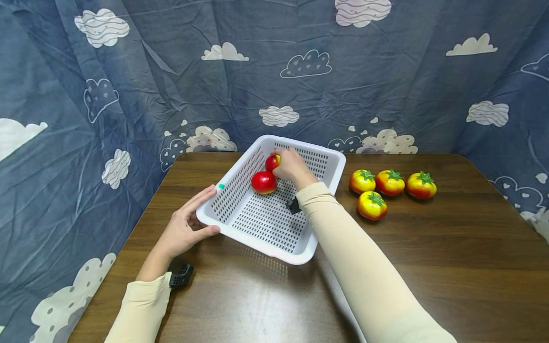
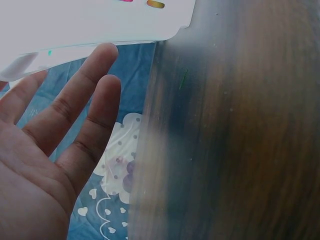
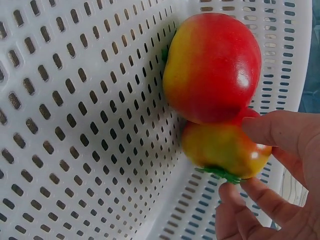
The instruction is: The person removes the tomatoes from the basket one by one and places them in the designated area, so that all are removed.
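Note:
A white perforated plastic basket [image 1: 261,245] stands turned at an angle on the table. My left hand [image 1: 182,231] holds its near left corner, thumb at the front rim and fingers along the left side; in the left wrist view the outer fingers [image 2: 97,107] are spread and fairly straight. Inside the basket, my right hand [image 1: 293,167] grips a small red-yellow tomato [image 3: 220,147] between thumb and fingers, its green leafy top turned toward the fingertips. Against it lies another tomato [image 3: 215,65], mostly red with a yellow side.
Several yellow-red tomatoes with green tops, among them a front one [image 1: 372,206], sit right of the basket on the brown wooden table [image 1: 463,267]. A blue cloud-patterned cloth [image 1: 266,85] hangs behind the table. A black wrist device [image 1: 182,276] is beside the left sleeve.

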{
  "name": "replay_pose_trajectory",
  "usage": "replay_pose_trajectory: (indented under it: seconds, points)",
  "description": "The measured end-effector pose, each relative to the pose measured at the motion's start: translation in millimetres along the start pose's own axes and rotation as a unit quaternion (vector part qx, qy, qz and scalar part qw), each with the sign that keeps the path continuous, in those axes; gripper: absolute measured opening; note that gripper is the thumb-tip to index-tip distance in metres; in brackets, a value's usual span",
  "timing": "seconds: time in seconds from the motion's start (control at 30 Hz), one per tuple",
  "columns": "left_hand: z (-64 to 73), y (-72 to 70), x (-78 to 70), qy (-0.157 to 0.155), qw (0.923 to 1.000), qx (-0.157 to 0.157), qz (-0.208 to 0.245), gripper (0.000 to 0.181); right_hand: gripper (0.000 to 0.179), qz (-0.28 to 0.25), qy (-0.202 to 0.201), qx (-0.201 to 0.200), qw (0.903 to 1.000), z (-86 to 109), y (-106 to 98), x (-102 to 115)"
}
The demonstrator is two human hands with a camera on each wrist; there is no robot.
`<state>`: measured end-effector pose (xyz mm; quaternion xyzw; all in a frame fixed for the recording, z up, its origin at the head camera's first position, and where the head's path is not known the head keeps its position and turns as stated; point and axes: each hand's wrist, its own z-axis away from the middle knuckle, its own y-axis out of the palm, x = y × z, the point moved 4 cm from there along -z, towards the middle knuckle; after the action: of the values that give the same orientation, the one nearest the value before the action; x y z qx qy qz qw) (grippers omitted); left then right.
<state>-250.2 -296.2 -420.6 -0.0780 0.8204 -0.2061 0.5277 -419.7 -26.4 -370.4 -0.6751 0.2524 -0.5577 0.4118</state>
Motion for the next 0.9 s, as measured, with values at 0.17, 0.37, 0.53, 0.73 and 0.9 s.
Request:
replay_pose_trajectory:
  seconds: [0.17,0.37,0.53,0.73,0.9]
  points:
    - [-0.2,-0.3,0.6,0.001,1.0000,0.000,0.002,0.081,0.062,0.004,0.005,-0.002,1.0000,1.1,-0.2,-0.6]
    - [-0.3,-0.5,0.4,0.001,1.0000,-0.001,0.001,0.081,0.060,0.004,0.018,-0.011,0.9998,0.3,0.4,-2.6]
    - [-0.3,-0.4,-0.3,0.004,1.0000,-0.001,0.000,0.082,0.056,0.023,0.035,-0.026,0.9988,0.2,-0.3,-3.9]
    - [-0.1,-0.8,0.1,-0.002,1.0000,-0.001,-0.005,0.082,0.053,0.036,0.059,-0.040,0.9968,0.2,-1.7,-5.4]
    - [0.2,-1.0,0.7,-0.009,0.9999,0.000,-0.010,0.082,0.050,0.049,0.057,-0.044,0.9962,-1.1,-1.9,-5.3]
